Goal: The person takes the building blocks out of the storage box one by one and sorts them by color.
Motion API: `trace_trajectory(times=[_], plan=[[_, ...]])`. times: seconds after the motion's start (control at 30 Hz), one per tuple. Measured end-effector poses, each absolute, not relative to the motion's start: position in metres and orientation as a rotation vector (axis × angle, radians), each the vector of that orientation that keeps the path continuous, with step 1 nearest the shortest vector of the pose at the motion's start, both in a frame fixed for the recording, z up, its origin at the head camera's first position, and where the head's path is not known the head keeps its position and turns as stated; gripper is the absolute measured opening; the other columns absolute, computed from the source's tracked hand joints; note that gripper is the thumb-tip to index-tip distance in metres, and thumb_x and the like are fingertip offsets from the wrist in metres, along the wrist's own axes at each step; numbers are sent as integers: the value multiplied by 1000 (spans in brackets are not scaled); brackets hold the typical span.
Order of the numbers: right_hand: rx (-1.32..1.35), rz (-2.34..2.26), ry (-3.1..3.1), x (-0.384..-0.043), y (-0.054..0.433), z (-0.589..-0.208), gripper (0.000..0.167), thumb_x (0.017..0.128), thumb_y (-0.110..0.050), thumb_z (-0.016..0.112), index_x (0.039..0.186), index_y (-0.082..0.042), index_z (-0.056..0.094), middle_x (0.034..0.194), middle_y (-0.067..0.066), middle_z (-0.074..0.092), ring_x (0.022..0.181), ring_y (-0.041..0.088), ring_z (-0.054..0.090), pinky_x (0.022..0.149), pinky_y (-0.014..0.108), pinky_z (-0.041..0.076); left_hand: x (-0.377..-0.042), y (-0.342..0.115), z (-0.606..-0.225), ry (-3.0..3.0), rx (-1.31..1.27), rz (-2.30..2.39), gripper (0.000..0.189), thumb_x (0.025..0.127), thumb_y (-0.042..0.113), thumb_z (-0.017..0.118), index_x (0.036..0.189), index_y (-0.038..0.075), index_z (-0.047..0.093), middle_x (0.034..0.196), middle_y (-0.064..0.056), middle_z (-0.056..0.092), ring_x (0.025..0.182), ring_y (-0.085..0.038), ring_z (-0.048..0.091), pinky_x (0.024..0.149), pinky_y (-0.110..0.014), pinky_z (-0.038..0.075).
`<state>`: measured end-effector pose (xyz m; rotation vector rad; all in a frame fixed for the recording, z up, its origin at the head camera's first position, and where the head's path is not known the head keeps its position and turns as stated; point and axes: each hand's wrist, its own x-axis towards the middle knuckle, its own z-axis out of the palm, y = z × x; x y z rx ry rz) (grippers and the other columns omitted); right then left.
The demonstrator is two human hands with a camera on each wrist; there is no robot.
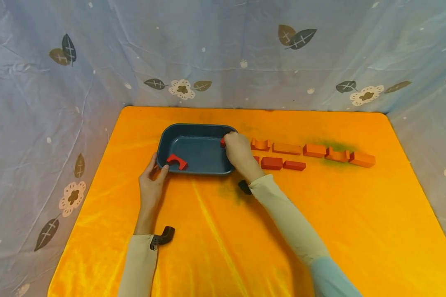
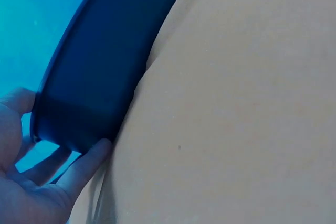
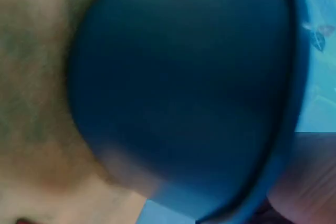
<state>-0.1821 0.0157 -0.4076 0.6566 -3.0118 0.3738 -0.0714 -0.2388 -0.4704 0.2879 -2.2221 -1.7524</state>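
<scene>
A dark blue-grey tray (image 1: 197,172) stands on the yellow cloth, toward the back left. My left hand (image 1: 151,183) holds its near left corner; in the left wrist view the thumb is at the rim and another fingertip (image 2: 100,148) is low on the outer wall. Inside that corner lies a red arch block (image 1: 177,162). At the tray's right end, my right hand (image 1: 239,150) pinches a red block (image 1: 222,142), its shape mostly hidden by the fingers. The right wrist view shows the tray's outer wall (image 3: 184,87), blurred.
To the right, several orange blocks form a row, including an arch-cut block (image 1: 260,145) and a long block (image 1: 287,149). Nearer me is a row of red blocks (image 1: 271,163), partly behind the right hand. Grey patterned fabric (image 1: 226,53) walls the cloth-covered table (image 1: 357,214).
</scene>
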Motion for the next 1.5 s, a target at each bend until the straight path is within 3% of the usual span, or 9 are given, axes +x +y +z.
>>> trace_trajectory(times=[0.13, 0.33, 0.5, 0.77, 1.0, 1.2, 1.4, 1.5], plan=[[631, 318, -3056, -185, 9, -411, 10, 91, 0, 65, 84, -2, 72, 88, 15, 72, 77, 31, 67, 71, 40, 60, -70, -235, -463, -2222, 287, -1782, 58, 95, 13, 65, 148, 8, 42, 152, -3, 42, 136, -23, 43, 113, -38, 36], [623, 320, -3047, -190, 6, -422, 7, 90, -1, 66, 94, -1, 72, 91, 16, 68, 84, 30, 66, 77, 40, 59, -63, -227, -440, -2241, 275, -1789, 58, 96, 7, 63, 148, -1, 39, 152, -14, 39, 136, -32, 42, 113, -47, 35], [657, 548, -2987, -191, 7, -429, 11, 86, -3, 70, 96, -2, 73, 93, 14, 66, 85, 28, 62, 77, 39, 58, -61, -227, -435, -2244, 279, -1784, 57, 95, 6, 63, 147, -3, 39, 152, -13, 41, 135, -29, 44, 113, -45, 35], [735, 1132, -2854, -186, 19, -429, 14, 86, -8, 74, 99, -3, 74, 106, 11, 62, 86, 23, 61, 80, 30, 56, -62, -226, -435, -2236, 295, -1798, 57, 95, 5, 62, 147, -3, 39, 152, -14, 40, 137, -30, 41, 114, -45, 34], [745, 1529, -2734, -177, 34, -413, 15, 88, -7, 72, 101, -2, 73, 115, 10, 60, 99, 24, 60, 93, 35, 55, -62, -225, -433, -2260, 301, -1756, 56, 96, 6, 62, 147, -2, 40, 151, -15, 41, 138, -29, 41, 115, -44, 32], [752, 1590, -2722, -170, 57, -399, 18, 88, -6, 72, 105, 0, 72, 120, 11, 59, 103, 26, 61, 96, 42, 54, -65, -227, -443, -2231, 281, -1786, 57, 95, 6, 63, 147, -1, 40, 151, -15, 40, 138, -32, 40, 115, -46, 32], [728, 1528, -2790, -164, 94, -388, 17, 88, -8, 72, 105, -3, 73, 120, 9, 60, 111, 27, 56, 96, 46, 52, -72, -236, -468, -2238, 312, -1747, 59, 95, 15, 66, 148, 11, 43, 151, -4, 43, 136, -23, 44, 113, -37, 36], [701, 1522, -2802, -161, 118, -385, 18, 88, -6, 72, 106, -2, 73, 120, 10, 59, 111, 29, 57, 96, 48, 52, -73, -237, -471, -2242, 317, -1724, 60, 94, 18, 67, 149, 11, 43, 150, -3, 44, 134, -23, 46, 112, -35, 38]])
